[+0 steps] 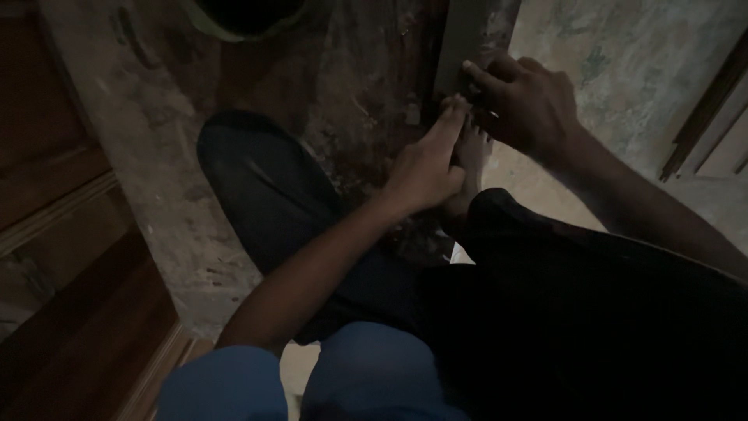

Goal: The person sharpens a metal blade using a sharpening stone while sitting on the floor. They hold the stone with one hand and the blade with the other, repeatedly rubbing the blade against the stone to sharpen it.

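Note:
A flat grey strip (461, 43) stands on the stained floor at the top middle. My right hand (530, 101) lies against its lower right edge, with the fingers curled over it. My left hand (425, 168) reaches forward from below, its fingertips stretched up to the strip's lower end. It is too dark to tell whether they pinch anything. Just under both hands my bare foot (473, 152) rests on the floor near the strip's base. My knees in dark trousers (265, 195) spread to either side.
Brown wooden panels (70, 234) lie along the left. A dark round object with a green rim (245, 19) sits at the top edge. A wooden frame (705, 117) leans at the right. The floor (171, 156) is rough and stained.

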